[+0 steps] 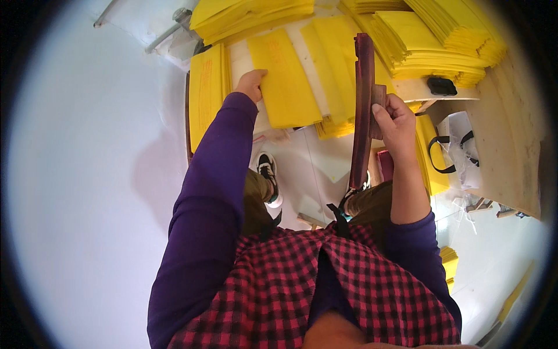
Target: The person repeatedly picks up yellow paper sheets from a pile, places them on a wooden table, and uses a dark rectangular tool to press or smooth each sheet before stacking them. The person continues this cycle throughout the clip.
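Note:
My right hand [395,125] is closed around the wooden grip of a long stamp [364,110], a narrow bar stained dark red. The bar is lifted, its length running away from me, and its printing face is turned left. My left hand [251,86] has its fingers curled at the left edge of a folded yellow paper sheet [285,81], which lies on the table and bears faint red marks. To the left of that hand sits a stack of yellow paper [208,93] with red print on top. More yellow sheets [334,64] lie just right of the held one.
Tall piles of yellow paper [430,43] fill the table's far right, and another pile [250,17] stands at the back. A small black object [442,86] rests on the wooden edge. Below at right are a white bag [459,145] with black handles and a red pad [385,164].

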The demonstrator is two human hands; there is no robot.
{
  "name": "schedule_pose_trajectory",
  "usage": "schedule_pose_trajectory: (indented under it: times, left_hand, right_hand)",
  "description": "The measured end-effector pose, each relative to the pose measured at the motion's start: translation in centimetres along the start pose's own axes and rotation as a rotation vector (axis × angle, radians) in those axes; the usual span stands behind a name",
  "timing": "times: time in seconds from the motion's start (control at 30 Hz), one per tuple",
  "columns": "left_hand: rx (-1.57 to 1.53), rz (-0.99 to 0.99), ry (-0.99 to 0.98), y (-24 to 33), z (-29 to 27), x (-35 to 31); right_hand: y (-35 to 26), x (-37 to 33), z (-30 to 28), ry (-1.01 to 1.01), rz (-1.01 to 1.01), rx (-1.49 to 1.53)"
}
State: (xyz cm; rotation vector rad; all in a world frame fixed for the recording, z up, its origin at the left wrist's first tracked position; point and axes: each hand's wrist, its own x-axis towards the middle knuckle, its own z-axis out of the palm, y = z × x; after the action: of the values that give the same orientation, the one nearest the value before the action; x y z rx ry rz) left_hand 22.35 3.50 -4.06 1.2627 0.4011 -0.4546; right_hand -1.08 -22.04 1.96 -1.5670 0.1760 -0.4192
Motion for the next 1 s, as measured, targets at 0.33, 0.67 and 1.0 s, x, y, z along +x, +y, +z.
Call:
schedule_pose_trajectory:
  times: [0.33, 0.67, 1.0]
  left_hand:
    - [0.292, 0.372, -0.138, 2.1, 0.2, -5.3]
    - [0.236, 0.45, -0.206, 9.1, -8.6, -14.6]
    - [0.119, 0.277, -0.064, 9.2, -20.3, -6.3]
  right_hand:
    - [-0.2, 0.2, -0.9, 0.026, 0.014, 0.018]
    - [0.1, 0.0, -0.2, -0.01, -0.002, -0.01]
    - [0.7, 0.4, 2.0, -0.043, 0.061, -0.026]
